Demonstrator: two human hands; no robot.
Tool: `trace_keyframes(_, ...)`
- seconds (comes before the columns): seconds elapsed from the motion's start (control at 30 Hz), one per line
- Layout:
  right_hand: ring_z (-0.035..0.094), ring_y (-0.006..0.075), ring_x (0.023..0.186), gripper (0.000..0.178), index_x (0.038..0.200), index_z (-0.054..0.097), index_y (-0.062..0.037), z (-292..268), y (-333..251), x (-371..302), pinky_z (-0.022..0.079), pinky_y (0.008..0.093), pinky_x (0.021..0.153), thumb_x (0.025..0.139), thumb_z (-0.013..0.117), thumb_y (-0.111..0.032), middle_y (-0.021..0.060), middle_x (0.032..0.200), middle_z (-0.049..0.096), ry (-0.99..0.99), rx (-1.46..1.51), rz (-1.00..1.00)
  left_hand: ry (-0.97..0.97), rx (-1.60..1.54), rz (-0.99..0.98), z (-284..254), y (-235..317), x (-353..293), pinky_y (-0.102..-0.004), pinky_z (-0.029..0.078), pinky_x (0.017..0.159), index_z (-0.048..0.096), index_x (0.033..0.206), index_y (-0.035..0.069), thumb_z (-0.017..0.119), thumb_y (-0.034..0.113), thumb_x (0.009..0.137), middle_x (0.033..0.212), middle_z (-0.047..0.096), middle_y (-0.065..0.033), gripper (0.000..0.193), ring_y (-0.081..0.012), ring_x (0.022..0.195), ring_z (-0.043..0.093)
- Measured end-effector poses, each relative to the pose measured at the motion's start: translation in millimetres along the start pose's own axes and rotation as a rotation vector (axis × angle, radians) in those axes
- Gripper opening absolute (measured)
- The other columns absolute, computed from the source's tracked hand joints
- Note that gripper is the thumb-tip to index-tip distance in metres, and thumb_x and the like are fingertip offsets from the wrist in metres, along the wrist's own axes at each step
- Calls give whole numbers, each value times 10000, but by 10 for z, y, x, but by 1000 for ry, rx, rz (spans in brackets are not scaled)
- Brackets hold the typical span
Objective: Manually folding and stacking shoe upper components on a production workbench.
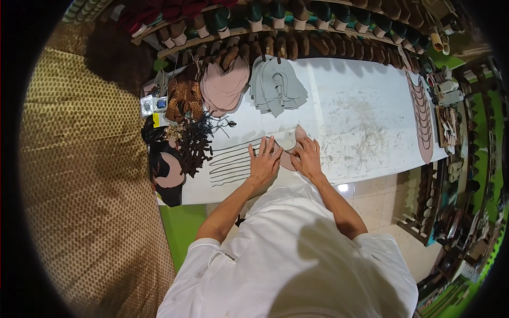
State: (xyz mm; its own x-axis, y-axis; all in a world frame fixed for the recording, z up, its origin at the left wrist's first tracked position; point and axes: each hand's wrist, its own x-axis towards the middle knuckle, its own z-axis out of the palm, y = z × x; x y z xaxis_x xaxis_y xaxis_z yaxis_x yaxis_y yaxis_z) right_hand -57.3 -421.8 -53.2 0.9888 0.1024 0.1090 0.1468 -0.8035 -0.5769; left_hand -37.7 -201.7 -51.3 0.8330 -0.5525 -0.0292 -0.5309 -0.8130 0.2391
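Between my hands on the white table (350, 132) lies a flat, curved pink shoe piece (287, 161); its pointed tip shows past my right fingers. My left hand (264, 163) rests with fingers spread on the table, its fingertips beside the piece's curved edge. Thumb and forefinger of my right hand (308, 159) come together at that edge, pinching or pressing it; the exact contact is partly hidden. Several thin dark strips (230, 163) lie in near-parallel rows left of my left hand, their right ends running toward it.
Stacks of pink pieces (225, 87) and grey pieces (278, 87) lie at the back. A dark tangle of cords (192, 146) sits left, near a black-and-pink piece (169, 169). Overlapping pink pieces (420, 119) line the right end. Shoe racks (297, 24) stand behind.
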Motion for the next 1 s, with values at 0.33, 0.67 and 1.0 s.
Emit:
trace_keyframes(0.33, 439, 374, 1408, 155, 822, 754, -57, -159, 156, 180, 186, 611, 1236, 784, 730, -205, 131, 1346, 593, -67, -21, -102, 21, 99, 37, 38, 28, -5, -766, 151, 1152, 539, 1490, 293, 655, 319, 977, 1745, 173, -106, 527, -374, 1591, 157)
trace_keyframes(0.67, 435, 365, 1407, 144, 852, 785, -64, -155, 219, 229, 196, 607, 1234, 797, 730, -184, 119, 1341, 592, -107, -13, -113, 10, -157, -124, 49, 203, -30, -786, 141, 1130, 551, 1476, 254, 665, 191, 938, 1738, 161, -137, 553, -403, 1579, 160)
trace_keyframes(1.0, 437, 356, 1403, 146, 856, 778, -53, -176, 235, 327, 207, 614, 1230, 806, 727, -181, 117, 1335, 590, -134, -24, -120, -70, -138, -72, -157, 266, 54, -781, 136, 1142, 608, 1411, 202, 638, 115, 911, 1719, 202, -160, 508, -405, 1574, 176)
